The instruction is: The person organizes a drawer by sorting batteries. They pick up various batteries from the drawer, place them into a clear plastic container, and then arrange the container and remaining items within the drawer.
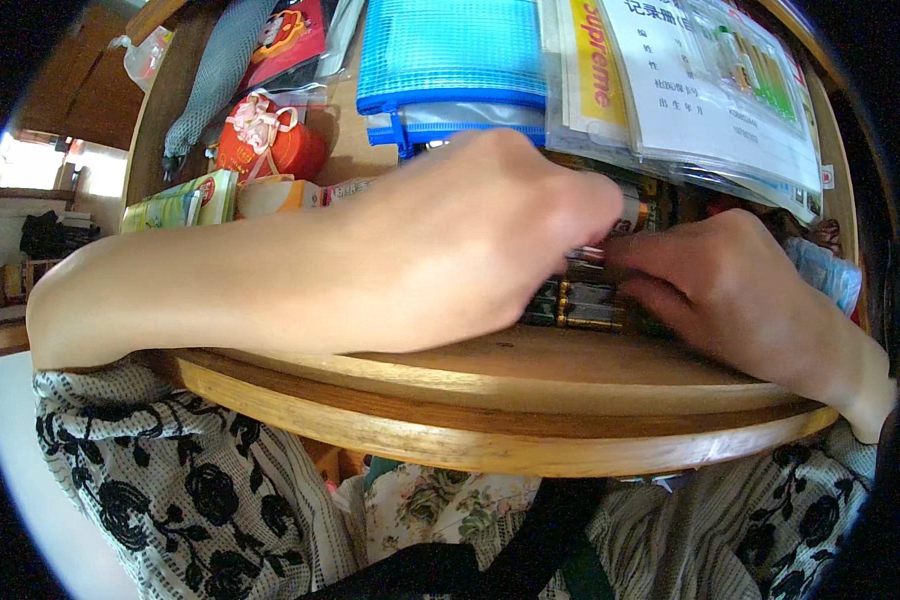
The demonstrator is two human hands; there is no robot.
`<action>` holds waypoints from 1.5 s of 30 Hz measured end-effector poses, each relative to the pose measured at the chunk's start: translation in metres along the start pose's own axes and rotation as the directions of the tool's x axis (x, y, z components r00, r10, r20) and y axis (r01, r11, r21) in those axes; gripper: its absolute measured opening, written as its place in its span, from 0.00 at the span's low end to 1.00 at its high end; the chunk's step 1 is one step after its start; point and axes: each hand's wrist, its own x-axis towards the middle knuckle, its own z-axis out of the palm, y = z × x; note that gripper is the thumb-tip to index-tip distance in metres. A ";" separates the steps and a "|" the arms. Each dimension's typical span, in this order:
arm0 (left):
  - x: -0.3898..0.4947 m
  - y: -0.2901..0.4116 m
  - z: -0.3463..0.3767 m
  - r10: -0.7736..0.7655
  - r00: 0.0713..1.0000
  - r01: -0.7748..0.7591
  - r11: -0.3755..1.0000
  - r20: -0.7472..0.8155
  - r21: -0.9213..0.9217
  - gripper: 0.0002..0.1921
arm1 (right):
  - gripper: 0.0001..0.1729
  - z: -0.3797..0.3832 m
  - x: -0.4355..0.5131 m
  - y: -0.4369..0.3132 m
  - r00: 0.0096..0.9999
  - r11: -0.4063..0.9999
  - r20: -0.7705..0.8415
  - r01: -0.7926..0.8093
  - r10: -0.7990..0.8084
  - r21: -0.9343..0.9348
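Both of my hands reach into an open wooden drawer (495, 431). My left hand (525, 217) is bent at the wrist, its knuckles towards me and its fingers mostly hidden behind it. Close on its right, my right hand (705, 277) points its blurred fingers towards the left fingertips. Between them shows a small reddish and white item (589, 256), too blurred to name; whether either hand grips it is unclear. Beneath the hands, small dark packs with gold-coloured edges (589, 304) lie in a row near the drawer's front.
A blue mesh zip pouch (450, 60) lies behind my left hand. To its right are clear sleeves with a printed booklet (664, 97). A red box with a pink bow (274, 146) and a grey mesh-wrapped item (221, 82) sit at left. Light-blue plastic (825, 274) lies at right.
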 end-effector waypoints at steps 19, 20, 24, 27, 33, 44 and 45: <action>-0.014 -0.011 0.000 0.196 0.976 -0.213 0.949 0.091 0.231 0.09 | 0.23 -0.006 -0.002 -0.007 0.992 0.994 0.091 -0.091 0.084 0.069; -0.017 -0.012 -0.003 0.173 0.979 -0.193 0.956 0.104 0.220 0.09 | 0.23 -0.006 -0.001 -0.006 0.991 0.993 0.107 -0.092 0.085 0.067; -0.012 -0.013 -0.002 0.230 0.961 -0.257 0.948 0.152 0.187 0.09 | 0.22 -0.011 -0.008 -0.002 0.976 0.992 0.195 -0.110 0.096 0.065; -0.006 -0.011 -0.007 0.219 0.945 -0.273 0.936 0.242 0.221 0.09 | 0.20 -0.012 -0.005 -0.001 0.959 0.981 0.263 -0.143 0.105 0.130; -0.007 -0.004 -0.011 0.208 0.964 -0.241 0.946 0.165 0.217 0.11 | 0.15 -0.026 -0.021 0.001 0.963 0.977 0.167 -0.211 0.211 -0.018; -0.009 0.004 -0.030 0.093 0.988 -0.122 0.957 0.122 0.263 0.07 | 0.20 -0.016 -0.032 -0.005 0.952 0.944 0.087 -0.275 0.295 -0.182; -0.014 0.003 -0.033 0.085 0.991 -0.111 0.955 0.104 0.275 0.07 | 0.20 -0.014 -0.029 -0.007 0.941 0.937 0.087 -0.313 0.328 -0.154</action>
